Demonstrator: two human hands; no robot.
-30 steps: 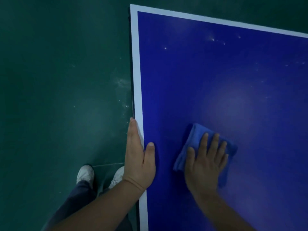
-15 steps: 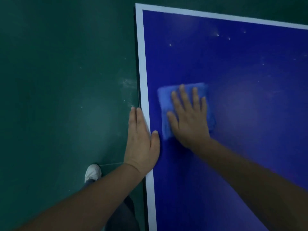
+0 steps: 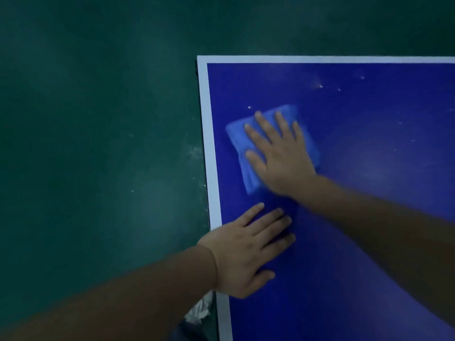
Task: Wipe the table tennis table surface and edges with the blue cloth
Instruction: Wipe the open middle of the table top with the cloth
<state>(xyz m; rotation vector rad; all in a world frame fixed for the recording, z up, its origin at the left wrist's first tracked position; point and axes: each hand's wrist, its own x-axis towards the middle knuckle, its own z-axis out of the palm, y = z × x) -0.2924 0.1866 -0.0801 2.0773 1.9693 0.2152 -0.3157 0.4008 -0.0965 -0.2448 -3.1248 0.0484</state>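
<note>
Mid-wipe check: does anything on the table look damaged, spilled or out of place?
Nothing damaged or askew. A few white specks dot the table beyond the cloth, toward the far edge, not yet wiped. The right hand presses the cloth flat; the left hand rests flat near the side edge.

Dim green floor (image 3: 98,143), perhaps dusty, pale-flecked

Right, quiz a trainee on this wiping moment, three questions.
1. True or false: the right hand lies flat on the cloth.
2. The left hand rests: A on the cloth; B on the table; C in the air.
3. Name what dots the table past the cloth.
Key: 1 true; 2 B; 3 white specks.
</note>
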